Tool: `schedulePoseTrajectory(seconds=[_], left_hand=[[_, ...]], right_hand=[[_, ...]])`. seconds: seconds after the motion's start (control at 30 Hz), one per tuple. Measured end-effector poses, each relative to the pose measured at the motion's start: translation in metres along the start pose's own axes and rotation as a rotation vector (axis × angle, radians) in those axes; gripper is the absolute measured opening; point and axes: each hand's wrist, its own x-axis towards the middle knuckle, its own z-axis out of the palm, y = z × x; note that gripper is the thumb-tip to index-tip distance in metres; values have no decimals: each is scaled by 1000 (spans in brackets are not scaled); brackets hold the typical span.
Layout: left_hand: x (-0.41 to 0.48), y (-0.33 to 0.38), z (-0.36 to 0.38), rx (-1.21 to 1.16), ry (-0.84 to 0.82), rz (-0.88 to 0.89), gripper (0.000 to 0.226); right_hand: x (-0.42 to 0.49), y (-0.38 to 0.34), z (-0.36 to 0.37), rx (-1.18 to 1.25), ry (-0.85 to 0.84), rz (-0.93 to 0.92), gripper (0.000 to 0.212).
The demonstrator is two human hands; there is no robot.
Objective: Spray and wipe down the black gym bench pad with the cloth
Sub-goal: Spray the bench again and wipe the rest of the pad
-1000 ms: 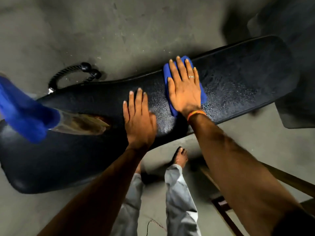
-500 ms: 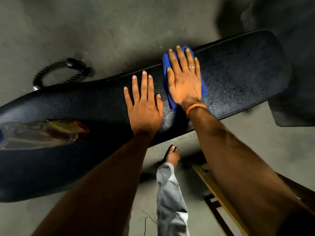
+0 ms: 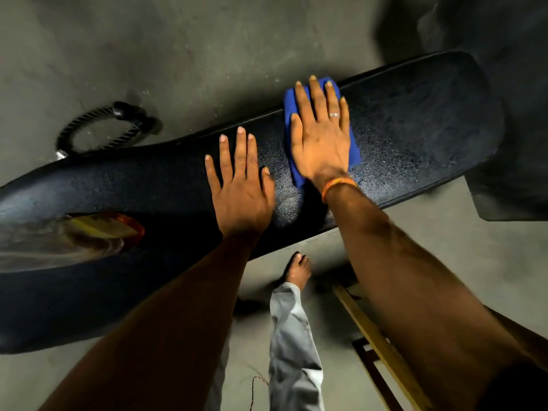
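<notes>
The long black bench pad (image 3: 415, 120) runs across the view from lower left to upper right, its right half speckled with wet droplets. My right hand (image 3: 321, 134) lies flat, fingers spread, pressing a folded blue cloth (image 3: 289, 102) onto the middle of the pad. My left hand (image 3: 240, 188) rests flat on the pad just left of the cloth, palm down, holding nothing. A clear spray bottle (image 3: 68, 235) with a yellow and red label lies blurred on the pad at the far left.
A black rope handle (image 3: 98, 126) lies on the concrete floor beyond the pad. My bare foot (image 3: 298, 269) and grey trouser leg stand below the pad's near edge. A wooden frame (image 3: 382, 348) sits at lower right. A dark mat (image 3: 510, 191) lies at right.
My left hand slid forward and flattened beside the cloth. The right hand and cloth stayed near the pad's middle. The view shifted, taking the bottle's blue top out of view.
</notes>
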Motion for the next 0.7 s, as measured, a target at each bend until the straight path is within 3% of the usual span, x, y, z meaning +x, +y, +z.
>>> schedulePoseTrajectory(seconds=[0.07, 0.27, 0.53, 0.7], left_hand=[[-1, 0, 0, 4, 2, 0, 64], [-3, -3, -1, 6, 0, 2, 63], [1, -1, 1, 5, 6, 0, 63], [-3, 3, -2, 43, -1, -4, 63]], right_hand=[[-4, 3, 0, 11, 16, -1, 58], [-127, 25, 5, -47, -45, 9, 61], [8, 30, -8, -10, 10, 36, 60], [-71, 48, -6, -9, 25, 46, 60]])
